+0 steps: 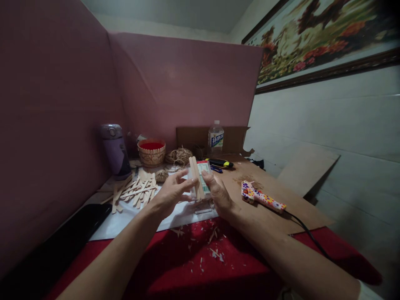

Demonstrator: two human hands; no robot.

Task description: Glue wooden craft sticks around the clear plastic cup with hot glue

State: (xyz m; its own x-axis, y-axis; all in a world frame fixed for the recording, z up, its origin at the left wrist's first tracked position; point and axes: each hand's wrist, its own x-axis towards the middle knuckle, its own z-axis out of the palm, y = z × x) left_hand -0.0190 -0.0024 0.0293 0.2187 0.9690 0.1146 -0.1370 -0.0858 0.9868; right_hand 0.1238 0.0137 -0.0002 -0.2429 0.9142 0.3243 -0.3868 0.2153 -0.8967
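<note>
Between my hands is a clear plastic box (204,183) with a green, white and red label. Two pale wooden craft sticks (196,179) lie side by side along its left part, their rounded ends reaching past its top. My right hand (220,193) grips the box from the right, thumb over its front. At the left, my left hand (175,187) has its fingers bent against the sticks; its fingertips are partly hidden. Left of that hand, many loose craft sticks (137,191) lie in a pile on white paper (168,223).
A flowered glue gun (262,198) with a black cord rests on cardboard (281,221) at right. Behind are a stick-sided basket (151,153), twine (179,156), a cutter (220,163) and a bottle (216,139). A purple flask (115,152) stands left; wood scraps (215,252) litter the red cloth.
</note>
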